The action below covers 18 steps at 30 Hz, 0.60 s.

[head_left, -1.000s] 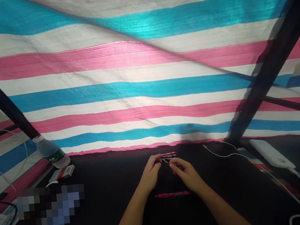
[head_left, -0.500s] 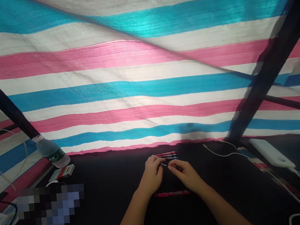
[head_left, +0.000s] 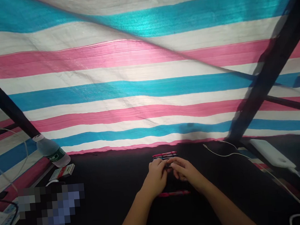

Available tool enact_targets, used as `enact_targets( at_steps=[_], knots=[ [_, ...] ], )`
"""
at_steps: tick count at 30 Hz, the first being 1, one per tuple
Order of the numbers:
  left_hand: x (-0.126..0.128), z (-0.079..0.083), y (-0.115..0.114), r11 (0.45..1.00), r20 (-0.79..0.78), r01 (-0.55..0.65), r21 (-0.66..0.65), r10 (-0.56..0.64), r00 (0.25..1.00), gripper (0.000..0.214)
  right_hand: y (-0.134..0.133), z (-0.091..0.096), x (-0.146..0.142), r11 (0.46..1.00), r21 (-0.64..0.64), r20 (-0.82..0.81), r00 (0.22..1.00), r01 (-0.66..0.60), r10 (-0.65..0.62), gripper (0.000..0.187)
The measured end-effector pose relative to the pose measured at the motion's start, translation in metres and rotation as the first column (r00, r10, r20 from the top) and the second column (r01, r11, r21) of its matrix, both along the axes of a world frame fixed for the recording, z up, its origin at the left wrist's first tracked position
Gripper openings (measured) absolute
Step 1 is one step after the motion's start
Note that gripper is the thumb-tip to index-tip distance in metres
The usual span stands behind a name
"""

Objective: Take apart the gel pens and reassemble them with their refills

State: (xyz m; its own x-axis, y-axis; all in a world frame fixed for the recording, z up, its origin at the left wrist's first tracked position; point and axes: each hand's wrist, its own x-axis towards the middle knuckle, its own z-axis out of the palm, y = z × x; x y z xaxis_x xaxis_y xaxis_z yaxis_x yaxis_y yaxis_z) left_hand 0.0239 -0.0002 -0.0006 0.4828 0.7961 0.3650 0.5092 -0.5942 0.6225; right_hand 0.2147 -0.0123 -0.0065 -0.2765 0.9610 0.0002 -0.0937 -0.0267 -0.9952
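Note:
My left hand (head_left: 157, 176) and my right hand (head_left: 185, 170) meet fingertip to fingertip over a black table (head_left: 107, 193). Both are closed in a pinch on a small thin pen part that the fingers mostly hide. Just beyond the fingers lie several pens (head_left: 164, 156) side by side, pink and dark. A pink pen (head_left: 174, 193) rests flat on the table under my wrists.
A water bottle (head_left: 52, 150) leans at the table's back left, with a small box (head_left: 62, 171) beside it. A white cable (head_left: 221, 150) and a white power bank (head_left: 270, 152) lie at the right. A striped pink, blue and white tarp (head_left: 136, 75) hangs behind.
My hands have come closer together and dropped slightly toward me; the thin piece seen between the fingers earlier is now covered. The pens beyond them now lie clear of my left fingers.

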Motion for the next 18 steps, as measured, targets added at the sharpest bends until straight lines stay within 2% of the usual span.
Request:
enact_targets(
  at_steps=[6,10,14,18],
  knots=[
    [0.002,-0.005,0.009,0.967,0.33,0.117,-0.224,-0.038,0.943,0.049,-0.001,0.007,0.0,0.997,-0.075,-0.299,0.954,-0.025,0.001,0.037],
    [0.001,-0.009,0.015,0.942,0.473,0.133,-0.308,0.03,0.881,0.044,0.003,0.007,-0.002,0.997,-0.071,-0.451,0.891,0.025,-0.055,0.032],
    [-0.001,-0.01,0.019,0.912,0.546,0.111,-0.396,0.136,0.826,0.041,0.005,0.003,-0.003,0.987,-0.017,-0.431,0.889,0.16,-0.151,0.029],
    [-0.001,-0.005,0.021,0.85,0.672,0.178,-0.495,0.245,0.699,0.039,0.005,0.0,-0.003,0.984,-0.003,-0.376,0.911,0.181,-0.169,0.033]
  ],
)
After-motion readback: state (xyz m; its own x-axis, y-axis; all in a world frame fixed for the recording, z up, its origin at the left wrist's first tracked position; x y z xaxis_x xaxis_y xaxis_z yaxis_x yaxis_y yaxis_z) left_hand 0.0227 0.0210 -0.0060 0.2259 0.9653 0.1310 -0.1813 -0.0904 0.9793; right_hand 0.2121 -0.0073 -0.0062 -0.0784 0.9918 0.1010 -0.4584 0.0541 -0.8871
